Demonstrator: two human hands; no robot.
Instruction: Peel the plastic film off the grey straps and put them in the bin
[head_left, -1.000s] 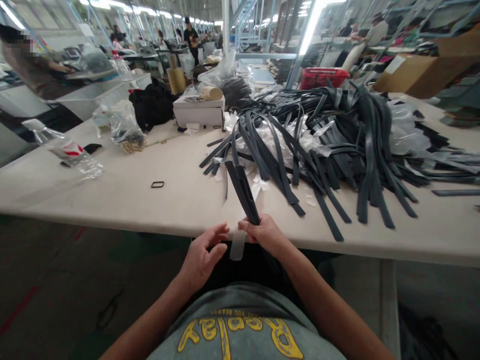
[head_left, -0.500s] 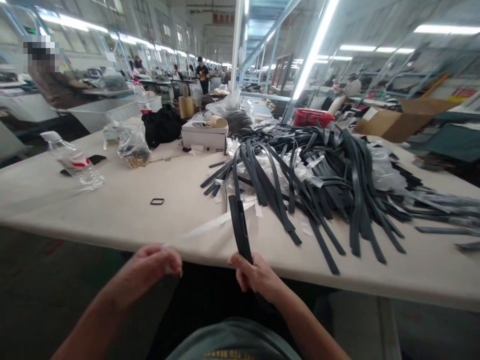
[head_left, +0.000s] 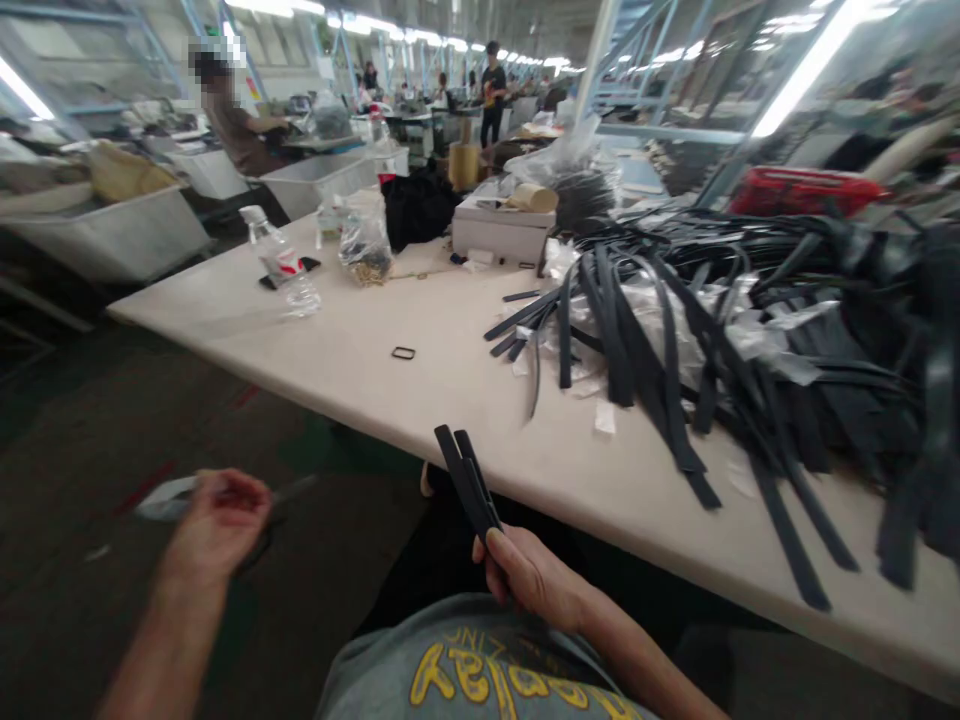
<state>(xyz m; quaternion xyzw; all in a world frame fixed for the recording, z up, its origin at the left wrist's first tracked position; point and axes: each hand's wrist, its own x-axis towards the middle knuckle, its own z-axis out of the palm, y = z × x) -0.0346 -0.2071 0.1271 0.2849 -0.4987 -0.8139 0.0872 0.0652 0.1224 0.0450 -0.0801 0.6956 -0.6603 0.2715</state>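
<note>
My right hand is closed around a small bundle of flat black straps, held in front of my body at the table's edge. Their ends point up and away from me. My left hand is off the table to the left, over the floor, with its fingers curled in. A piece of thin clear plastic film shows on both sides of its fingers; the grip itself is partly hidden. On the table lies a black rectangular ring buckle, apart from both hands.
A large heap of black straps with plastic wrapping covers the table's right side. Farther back stand a water bottle, a bag of small metal parts, a white box and a red basket. Other people are in the background.
My left hand has moved left and away from the table with the plastic film. My right hand keeps the straps, now drawn clear of the heap. The view has turned left.
</note>
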